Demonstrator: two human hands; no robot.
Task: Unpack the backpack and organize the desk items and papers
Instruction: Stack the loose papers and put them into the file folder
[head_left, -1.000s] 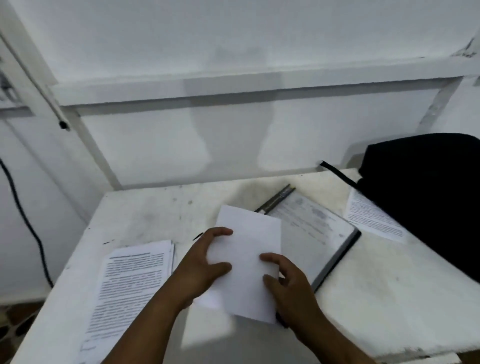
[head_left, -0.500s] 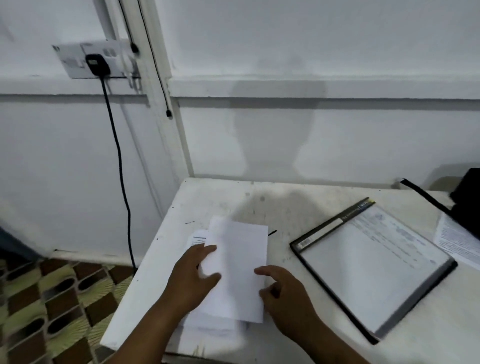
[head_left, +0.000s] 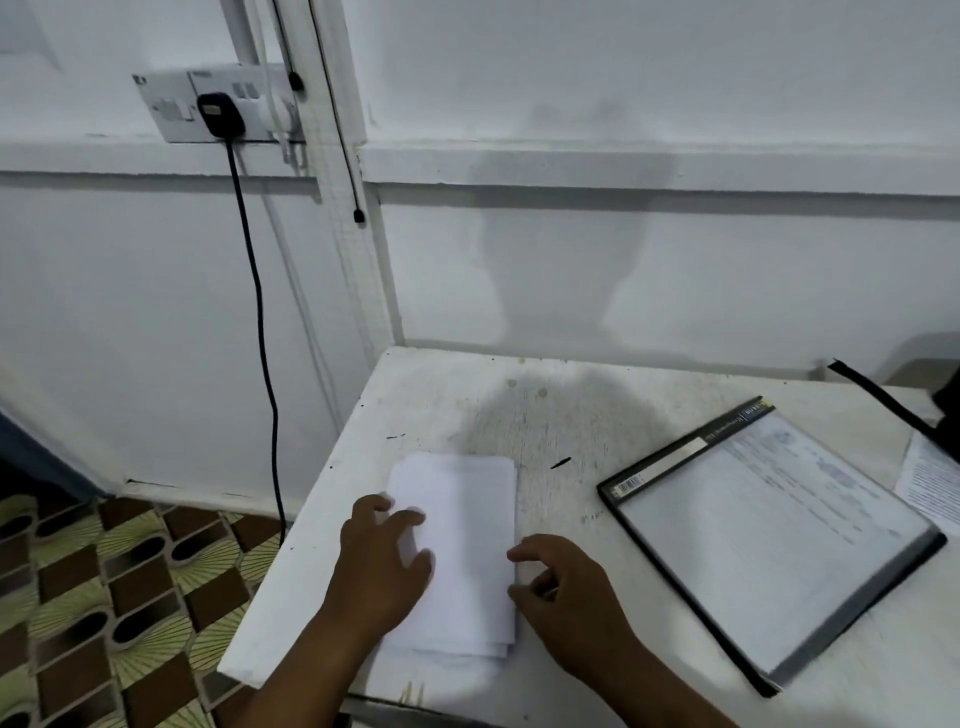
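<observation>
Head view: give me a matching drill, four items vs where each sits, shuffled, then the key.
Items:
1. paper stack
2. display folder
3. black plug
4. printed sheet

Places:
A. in the wall socket, upper left
B. at the frame's right edge, beyond the folder
C. near the desk's left edge, between both hands
D. flat on the desk, right of the hands

Pairs: 1-C, 2-D, 3-A, 4-B

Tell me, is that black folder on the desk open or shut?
Shut. The black folder lies flat on the desk, its clear cover down over a printed sheet, with the spine label along its upper left edge.
</observation>
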